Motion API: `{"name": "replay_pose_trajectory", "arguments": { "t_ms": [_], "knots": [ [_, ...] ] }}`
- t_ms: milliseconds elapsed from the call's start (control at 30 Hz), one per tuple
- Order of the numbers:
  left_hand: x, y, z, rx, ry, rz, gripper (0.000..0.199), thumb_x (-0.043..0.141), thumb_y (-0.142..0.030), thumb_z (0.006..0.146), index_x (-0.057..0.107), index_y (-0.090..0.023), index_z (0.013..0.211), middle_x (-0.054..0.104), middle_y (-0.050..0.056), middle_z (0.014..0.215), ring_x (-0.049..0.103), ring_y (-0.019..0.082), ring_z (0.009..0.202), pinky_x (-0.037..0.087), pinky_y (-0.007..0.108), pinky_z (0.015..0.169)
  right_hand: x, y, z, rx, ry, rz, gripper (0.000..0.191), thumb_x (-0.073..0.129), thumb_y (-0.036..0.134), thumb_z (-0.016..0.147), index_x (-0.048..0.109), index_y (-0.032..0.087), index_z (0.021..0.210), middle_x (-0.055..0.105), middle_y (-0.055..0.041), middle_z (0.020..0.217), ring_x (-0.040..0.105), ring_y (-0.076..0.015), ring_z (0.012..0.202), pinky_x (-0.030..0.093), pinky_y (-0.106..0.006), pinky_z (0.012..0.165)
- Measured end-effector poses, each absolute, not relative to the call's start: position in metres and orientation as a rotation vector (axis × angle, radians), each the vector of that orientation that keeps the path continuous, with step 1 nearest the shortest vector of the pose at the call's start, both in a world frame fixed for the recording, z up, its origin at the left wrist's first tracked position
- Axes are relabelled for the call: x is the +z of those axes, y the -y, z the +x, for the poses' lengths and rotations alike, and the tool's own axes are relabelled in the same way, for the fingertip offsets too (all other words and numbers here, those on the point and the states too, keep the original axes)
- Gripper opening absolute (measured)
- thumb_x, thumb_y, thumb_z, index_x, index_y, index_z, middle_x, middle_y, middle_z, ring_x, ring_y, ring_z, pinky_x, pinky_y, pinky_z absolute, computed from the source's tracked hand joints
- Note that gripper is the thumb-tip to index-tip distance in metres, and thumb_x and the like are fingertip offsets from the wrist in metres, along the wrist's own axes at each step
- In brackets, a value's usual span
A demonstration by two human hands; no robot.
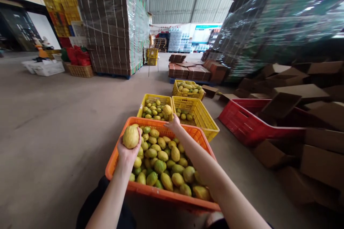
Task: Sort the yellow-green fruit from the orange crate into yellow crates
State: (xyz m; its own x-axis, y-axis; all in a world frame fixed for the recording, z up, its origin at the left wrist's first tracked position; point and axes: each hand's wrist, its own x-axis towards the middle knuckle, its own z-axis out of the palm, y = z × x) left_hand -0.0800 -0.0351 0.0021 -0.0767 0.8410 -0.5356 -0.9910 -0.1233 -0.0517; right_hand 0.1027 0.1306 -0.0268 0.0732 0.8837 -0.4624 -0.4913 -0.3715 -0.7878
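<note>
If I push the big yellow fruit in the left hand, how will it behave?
The fruit is rounded, so it would probably roll if nudged. Plump and undented on the side in view, it is likely stiff. Its fairly smooth skin might slip if the left hand tilts.

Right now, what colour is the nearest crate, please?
The crate is orange, clearest in the head view.

The forearms [117,189] are bare, the legwear [90,209] dark.
</note>
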Motion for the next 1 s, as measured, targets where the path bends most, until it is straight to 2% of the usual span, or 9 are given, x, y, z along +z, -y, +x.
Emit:
{"name": "replay_pose_trajectory", "arguments": {
  "t_ms": [133,267,533,633,700,767,833,933,1000],
  "knots": [
    [0.002,0.031,-0.086,1.647,-0.408,-0.537,0.049,0.041,-0.029,0.088,0.055,-0.021,0.134,0.072,0.011,0.104,0.073,0.027,0.089,0.064,0.037,0.065,-0.045,-0.081,0.115,1.741,0.697,-1.357,0.017,0.048,0.028,0.091,0.061,0.015,0.092,0.064,-0.0028,0.078,0.063,-0.0124,0.063,0.051,-0.025,0.066],
    [0.001,0.031,-0.083,1.625,-0.410,-0.501,0.048,0.039,-0.028,0.089,0.055,-0.021,0.134,0.072,0.011,0.106,0.073,0.028,0.095,0.064,0.038,0.067,-0.066,-0.024,0.134,1.893,0.874,-1.491,0.017,0.049,0.017,0.085,0.064,0.011,0.080,0.069,-0.0093,0.075,0.065,-0.0152,0.055,0.050,-0.027,0.056],
    [-0.015,0.036,-0.056,1.576,-0.546,-0.349,0.044,0.037,-0.028,0.093,0.056,-0.021,0.131,0.072,0.011,0.109,0.072,0.027,0.098,0.064,0.037,0.070,-0.049,0.018,0.150,1.659,1.259,-1.422,0.017,0.048,0.021,0.086,0.063,0.015,0.091,0.072,-0.0053,0.090,0.067,-0.0100,0.065,0.051,-0.022,0.066],
    [-0.035,0.037,-0.042,1.565,-0.603,-0.246,0.043,0.043,-0.029,0.091,0.057,-0.020,0.131,0.071,0.013,0.108,0.072,0.028,0.097,0.064,0.039,0.071,-0.039,0.038,0.149,1.562,1.522,-1.458,0.015,0.049,0.022,0.086,0.063,0.016,0.084,0.073,-0.0062,0.088,0.068,-0.0145,0.071,0.052,-0.028,0.073],
    [-0.052,0.038,-0.031,1.524,-0.656,-0.217,0.042,0.046,-0.029,0.089,0.058,-0.021,0.128,0.071,0.013,0.107,0.072,0.029,0.098,0.064,0.041,0.072,-0.034,0.055,0.149,1.451,1.766,-1.483,0.012,0.058,0.025,0.083,0.065,0.017,0.081,0.075,-0.0091,0.091,0.069,-0.0215,0.087,0.052,-0.034,0.084],
    [-0.071,0.042,-0.020,1.454,-0.726,-0.243,0.040,0.047,-0.028,0.088,0.059,-0.020,0.125,0.071,0.013,0.106,0.072,0.030,0.098,0.064,0.041,0.071,-0.031,0.071,0.150,1.167,2.248,-1.533,0.018,0.063,0.029,0.081,0.069,0.015,0.090,0.075,-0.0159,0.103,0.068,-0.0305,0.104,0.049,-0.041,0.094],
    [-0.090,0.047,-0.007,1.361,-0.858,-0.289,0.036,0.047,-0.027,0.088,0.059,-0.018,0.121,0.070,0.013,0.106,0.071,0.029,0.098,0.063,0.040,0.070,-0.032,0.084,0.149,0.863,2.763,-1.586,0.029,0.060,0.029,0.086,0.070,0.011,0.106,0.072,-0.0225,0.113,0.068,-0.0357,0.107,0.050,-0.045,0.092],
    [-0.114,0.056,0.013,1.224,-1.070,-0.348,0.030,0.049,-0.024,0.087,0.059,-0.017,0.115,0.067,0.012,0.109,0.069,0.029,0.102,0.062,0.039,0.071,-0.038,0.095,0.145,0.882,2.970,-1.646,0.028,0.061,0.019,0.084,0.071,0.007,0.107,0.072,-0.0253,0.112,0.070,-0.0382,0.104,0.055,-0.046,0.084],
    [-0.122,0.056,0.028,1.162,-1.169,-0.329,0.027,0.050,-0.023,0.087,0.057,-0.019,0.113,0.065,0.011,0.111,0.067,0.028,0.104,0.061,0.039,0.072,-0.040,0.099,0.141,0.904,2.975,-1.642,0.029,0.060,0.016,0.084,0.071,0.006,0.109,0.071,-0.0258,0.115,0.069,-0.0388,0.109,0.053,-0.048,0.087]
  ]
}}
